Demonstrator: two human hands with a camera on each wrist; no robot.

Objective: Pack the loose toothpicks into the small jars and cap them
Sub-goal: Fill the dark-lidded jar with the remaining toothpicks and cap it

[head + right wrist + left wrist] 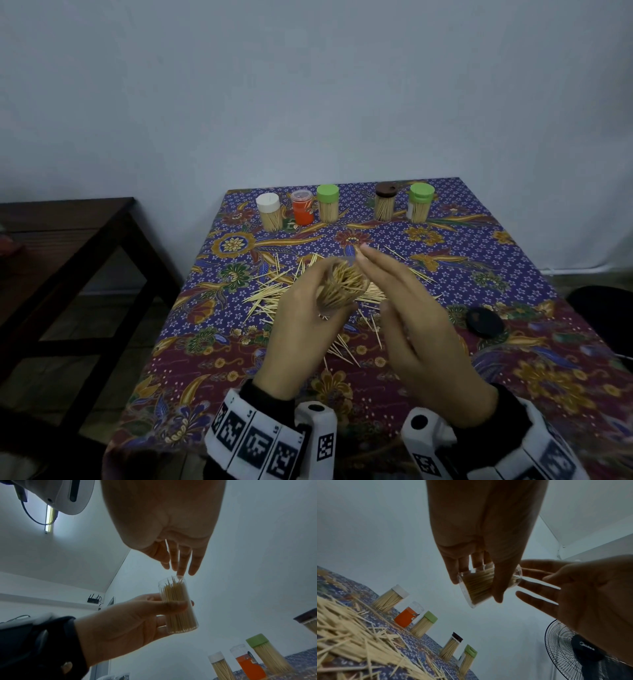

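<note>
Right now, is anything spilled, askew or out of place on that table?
Yes. Loose toothpicks lie scattered over the tablecloth. A dark lid sits alone to the right, while the clear jar in the left hand is uncapped, with uneven tips. The right hand is open above it.

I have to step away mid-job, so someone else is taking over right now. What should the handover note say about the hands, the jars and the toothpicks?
Left hand grips the clear uncapped jar, tilted above the table and nearly full of toothpicks.
Right hand is open, fingers straight, fingertips at the jar's mouth, holding nothing.
Five jars stand in a row at the far edge of the table; four are capped and filled, while the orange jar's contents cannot be made out.
A dark lid lies on the cloth to the right.
Left: loose toothpicks still scattered under the hands; finish filling, then cap the held jar, probably with that dark lid.
</note>
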